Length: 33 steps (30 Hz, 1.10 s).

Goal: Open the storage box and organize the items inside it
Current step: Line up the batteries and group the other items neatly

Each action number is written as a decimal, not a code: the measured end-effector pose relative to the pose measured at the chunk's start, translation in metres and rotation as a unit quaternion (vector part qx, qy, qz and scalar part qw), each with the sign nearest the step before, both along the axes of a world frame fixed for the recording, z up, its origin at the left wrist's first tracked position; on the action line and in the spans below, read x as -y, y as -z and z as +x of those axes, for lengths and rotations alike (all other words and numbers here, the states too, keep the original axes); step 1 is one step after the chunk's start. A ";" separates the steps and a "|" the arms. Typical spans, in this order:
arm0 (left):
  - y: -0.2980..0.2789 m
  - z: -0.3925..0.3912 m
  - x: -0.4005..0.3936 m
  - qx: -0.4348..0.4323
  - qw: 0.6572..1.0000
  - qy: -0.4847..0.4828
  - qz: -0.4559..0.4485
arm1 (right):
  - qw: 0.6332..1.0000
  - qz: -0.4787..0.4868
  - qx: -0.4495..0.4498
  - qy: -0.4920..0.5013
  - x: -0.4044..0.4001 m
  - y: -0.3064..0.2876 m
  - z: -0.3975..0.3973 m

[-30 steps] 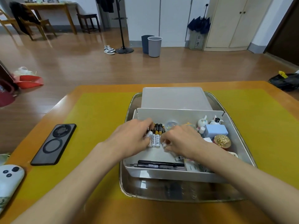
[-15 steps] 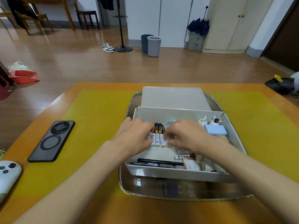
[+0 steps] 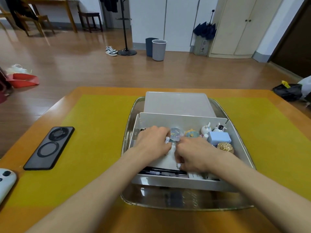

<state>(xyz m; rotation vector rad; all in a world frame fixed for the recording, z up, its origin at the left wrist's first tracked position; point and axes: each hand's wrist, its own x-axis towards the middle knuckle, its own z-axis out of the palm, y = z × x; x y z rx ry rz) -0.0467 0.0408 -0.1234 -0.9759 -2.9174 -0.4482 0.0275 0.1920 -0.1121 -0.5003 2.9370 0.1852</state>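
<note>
Both forearms reach in from the bottom edge, converging over the open storage box (image 3: 183, 184). Left hand (image 3: 152, 142) is palm down over the left-middle of the box, fingers curled; a white cylindrical item (image 3: 167, 140), probably a battery, pokes out at its fingertips, so it seems to grip that, though the grasp itself is hidden under the hand. Right hand (image 3: 193, 154) is palm down just beside it, nearly touching, fingers curled downward toward the box floor; a small white item (image 3: 178, 165) shows at its fingertips, cannot tell whether it is pinched or only touched.

Storage box is a white drawer-style tray pulled toward the person out of its frosted housing (image 3: 176, 103), all sitting in a clear plastic tray (image 3: 185, 201) at the centre of the yellow mat (image 3: 94, 132) on an orange table (image 3: 151, 221). Inside: black pens (image 3: 161, 171) along the near wall, a clear round container (image 3: 175, 134) between the hands at the back, a yellow-blue trinket (image 3: 191, 133), two white rabbit figurines (image 3: 206, 129), a light blue box (image 3: 219, 138), a gold round ornament (image 3: 225, 146) on the right side.

Black phone (image 3: 48, 147) lies on the mat well left of the box; white game controller (image 3: 5, 182) at the left edge.
</note>
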 end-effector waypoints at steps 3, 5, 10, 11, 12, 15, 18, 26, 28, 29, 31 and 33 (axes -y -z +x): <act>0.009 -0.003 -0.004 0.025 1.000 -0.012 0.003 | 0.993 -0.099 -0.013 0.069 -0.010 -0.013 0.000; 0.014 -0.003 -0.008 0.034 0.999 -0.015 0.011 | 0.971 -0.194 -0.026 0.140 -0.023 -0.029 0.002; 0.022 0.001 -0.019 -0.014 1.000 -0.016 0.010 | 0.926 -0.298 -0.054 0.226 -0.049 -0.042 0.011; 0.024 0.002 -0.020 -0.025 0.999 -0.017 0.009 | 0.926 -0.292 -0.053 0.233 -0.051 -0.040 0.012; 0.026 0.001 -0.020 -0.033 0.999 -0.017 0.008 | 0.927 -0.285 -0.052 0.237 -0.051 -0.037 0.013; 0.030 -0.004 -0.018 -0.027 0.999 -0.017 0.003 | 0.932 -0.265 -0.053 0.243 -0.052 -0.030 0.012; 0.031 -0.007 -0.016 -0.016 1.000 -0.019 -0.009 | 0.930 -0.272 -0.054 0.241 -0.048 -0.029 0.010; 0.029 -0.001 -0.021 -0.061 0.996 0.003 -0.058 | 0.938 -0.265 -0.046 0.221 -0.036 -0.029 0.006; 0.030 -0.001 -0.022 -0.061 0.996 0.001 -0.069 | 0.937 -0.264 -0.045 0.223 -0.034 -0.029 0.006; 0.030 -0.002 -0.022 -0.055 0.996 -0.007 -0.072 | 0.937 -0.264 -0.045 0.225 -0.033 -0.029 0.005; 0.030 -0.005 -0.021 -0.045 0.996 -0.023 -0.078 | 0.935 -0.265 -0.045 0.231 -0.033 -0.027 0.004; 0.030 -0.006 -0.020 -0.041 0.996 -0.029 -0.080 | 0.935 -0.263 -0.048 0.233 -0.033 -0.025 0.002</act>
